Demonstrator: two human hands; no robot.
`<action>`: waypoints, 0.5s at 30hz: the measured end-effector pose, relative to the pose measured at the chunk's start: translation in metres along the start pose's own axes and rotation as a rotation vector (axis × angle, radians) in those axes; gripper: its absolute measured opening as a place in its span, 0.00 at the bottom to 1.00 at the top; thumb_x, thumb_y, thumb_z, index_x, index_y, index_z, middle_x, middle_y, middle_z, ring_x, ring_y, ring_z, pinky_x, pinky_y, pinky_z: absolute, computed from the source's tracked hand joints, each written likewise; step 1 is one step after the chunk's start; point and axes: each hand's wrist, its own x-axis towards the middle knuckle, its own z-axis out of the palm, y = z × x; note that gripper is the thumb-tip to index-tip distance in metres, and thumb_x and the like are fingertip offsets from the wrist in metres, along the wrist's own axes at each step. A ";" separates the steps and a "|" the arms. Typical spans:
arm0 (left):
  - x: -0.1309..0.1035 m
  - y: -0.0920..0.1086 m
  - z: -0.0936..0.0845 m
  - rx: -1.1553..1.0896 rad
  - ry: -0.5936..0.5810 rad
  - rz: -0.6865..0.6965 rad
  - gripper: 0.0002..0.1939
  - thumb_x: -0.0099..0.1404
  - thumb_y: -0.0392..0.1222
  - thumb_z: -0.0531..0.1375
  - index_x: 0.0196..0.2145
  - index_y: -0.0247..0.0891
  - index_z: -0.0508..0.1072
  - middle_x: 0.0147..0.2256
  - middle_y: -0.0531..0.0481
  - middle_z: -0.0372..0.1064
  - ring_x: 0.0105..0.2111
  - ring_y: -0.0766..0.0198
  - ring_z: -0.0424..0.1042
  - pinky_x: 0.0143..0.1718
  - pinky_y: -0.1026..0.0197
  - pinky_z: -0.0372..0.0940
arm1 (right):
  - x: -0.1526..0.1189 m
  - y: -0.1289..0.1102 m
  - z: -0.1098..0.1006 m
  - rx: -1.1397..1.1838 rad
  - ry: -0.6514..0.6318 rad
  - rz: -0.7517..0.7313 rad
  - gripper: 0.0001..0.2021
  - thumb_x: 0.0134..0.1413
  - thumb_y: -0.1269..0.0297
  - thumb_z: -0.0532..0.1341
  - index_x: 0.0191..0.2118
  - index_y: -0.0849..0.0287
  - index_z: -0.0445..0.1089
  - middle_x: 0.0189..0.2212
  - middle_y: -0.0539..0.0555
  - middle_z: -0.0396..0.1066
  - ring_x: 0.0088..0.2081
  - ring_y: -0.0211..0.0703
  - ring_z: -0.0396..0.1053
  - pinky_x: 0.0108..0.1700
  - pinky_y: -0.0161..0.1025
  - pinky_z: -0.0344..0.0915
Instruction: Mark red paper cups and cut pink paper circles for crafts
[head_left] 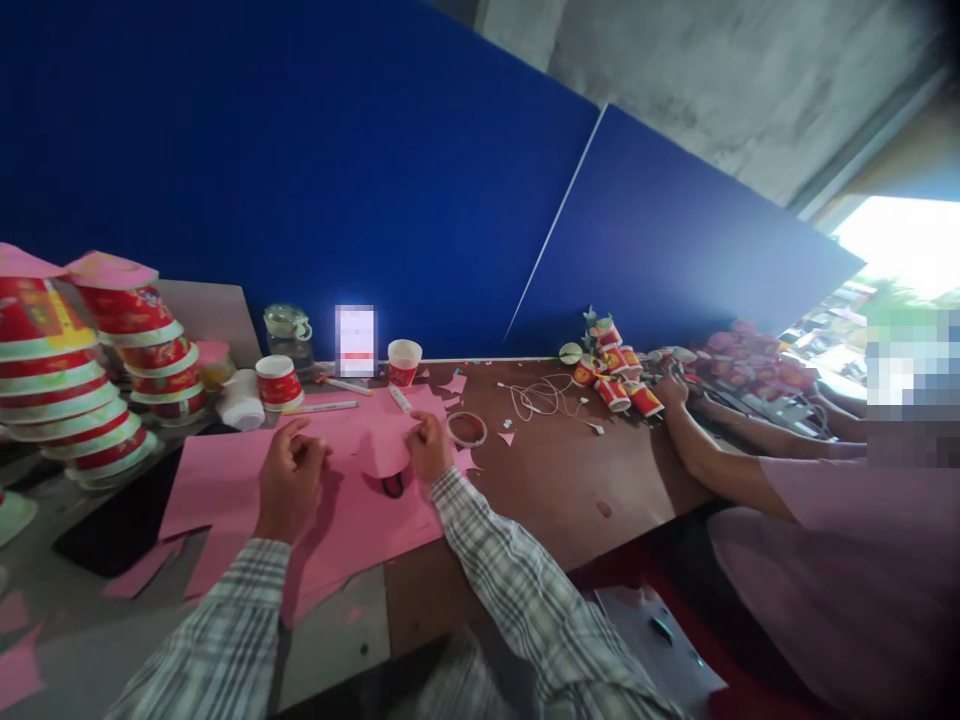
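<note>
My right hand [430,448] pinches the right edge of a small pink paper piece [385,452] with a curved lower edge. Just below that piece shows the dark loop of a handle [393,486]; the rest of it is hidden. My left hand [291,478] hovers over the pink sheets [345,530], its fingers curled in with nothing visible in them. Beyond my hands lie a white marker [325,407] and a glue stick [400,399]. A roll of tape [466,429] rests right of my right hand.
Tall stacks of red paper cups [161,360] stand at the left. A glass jar [288,335], a lit phone [356,340] and a paper cup [404,362] line the blue partition [300,180]. Tangled white cable [536,398] and several small red cups [615,375] lie near a co-worker's arms [705,440].
</note>
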 end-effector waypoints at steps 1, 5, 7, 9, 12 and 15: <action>0.001 0.002 -0.002 0.006 0.024 0.006 0.19 0.54 0.42 0.51 0.44 0.36 0.61 0.23 0.54 0.63 0.22 0.69 0.64 0.27 0.63 0.60 | 0.002 0.000 -0.002 0.009 0.019 0.014 0.19 0.43 0.68 0.54 0.45 0.67 0.58 0.21 0.47 0.56 0.23 0.34 0.54 0.28 0.33 0.56; 0.006 0.008 -0.009 0.054 0.106 0.046 0.17 0.56 0.42 0.49 0.43 0.35 0.63 0.24 0.55 0.62 0.22 0.72 0.62 0.28 0.63 0.60 | 0.004 -0.001 -0.008 0.043 0.069 0.051 0.18 0.45 0.70 0.52 0.45 0.68 0.58 0.22 0.47 0.56 0.23 0.34 0.55 0.27 0.32 0.55; 0.006 0.011 -0.012 0.022 0.117 0.058 0.17 0.57 0.43 0.48 0.43 0.35 0.62 0.25 0.55 0.62 0.23 0.72 0.62 0.31 0.61 0.61 | 0.004 -0.003 -0.010 0.055 0.081 0.049 0.17 0.45 0.70 0.53 0.44 0.67 0.59 0.22 0.47 0.57 0.23 0.34 0.55 0.28 0.32 0.56; 0.005 0.016 -0.018 -0.050 0.120 0.055 0.17 0.57 0.43 0.49 0.43 0.36 0.62 0.27 0.55 0.62 0.25 0.72 0.63 0.35 0.58 0.61 | 0.002 -0.005 -0.011 0.064 0.079 0.039 0.17 0.44 0.69 0.53 0.44 0.67 0.60 0.22 0.47 0.56 0.23 0.33 0.55 0.28 0.32 0.56; 0.001 0.024 -0.033 -0.032 0.094 0.091 0.17 0.57 0.44 0.48 0.44 0.37 0.62 0.32 0.52 0.63 0.30 0.70 0.64 0.40 0.55 0.59 | 0.001 -0.006 -0.013 0.081 0.064 0.026 0.16 0.44 0.69 0.54 0.42 0.66 0.61 0.21 0.46 0.55 0.22 0.33 0.54 0.28 0.32 0.56; -0.003 0.016 -0.046 0.321 -0.029 0.173 0.18 0.58 0.45 0.46 0.44 0.39 0.63 0.39 0.49 0.64 0.38 0.64 0.64 0.44 0.53 0.56 | 0.002 -0.002 -0.011 0.104 0.056 0.019 0.16 0.44 0.68 0.54 0.43 0.65 0.61 0.22 0.46 0.55 0.22 0.33 0.53 0.27 0.32 0.55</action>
